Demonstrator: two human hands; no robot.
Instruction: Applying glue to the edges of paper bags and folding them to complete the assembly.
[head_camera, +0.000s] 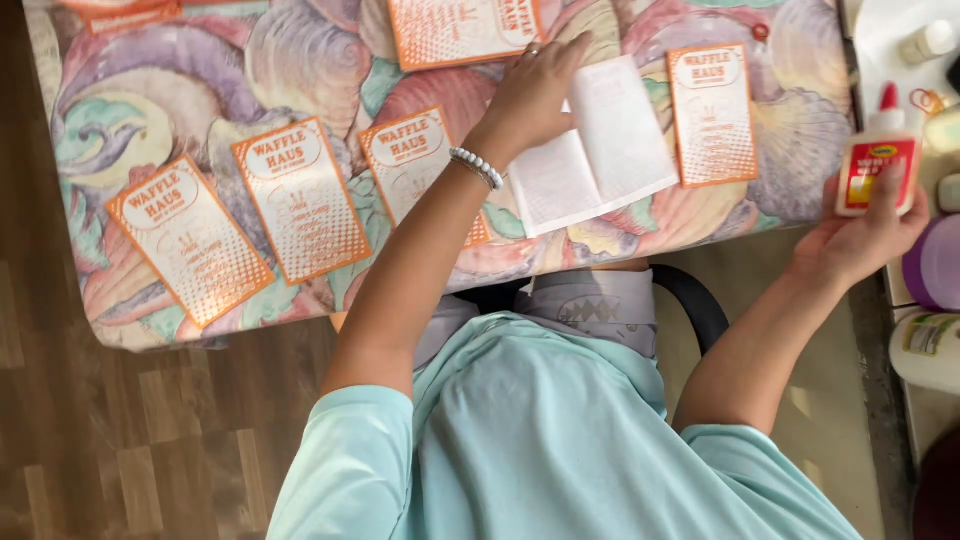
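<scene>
Head view: a shell-patterned cloth (300, 60) covered the surface, wood floor at left; orange-and-white printed cards (300, 198) lay in a row across it; the left hand (535, 95) rested flat, fingers together, on an open white folded sheet (610, 150) between the cards; the right hand (865, 235) gripped a white glue bottle (877, 160) with red cap, upright at the cloth's right edge.

Soft, warm daylight falls evenly from my upper right, where the white surface (885, 40) beside me is nearly blown out. My left hand (530, 95) casts only a faint shadow on the white sheet (620, 140). The wooden floor (120, 440) at lower left lies dimmer. Focus is fair at centre; print on the orange cards (300, 200) is slightly soft, and the edges bend mildly.
</scene>
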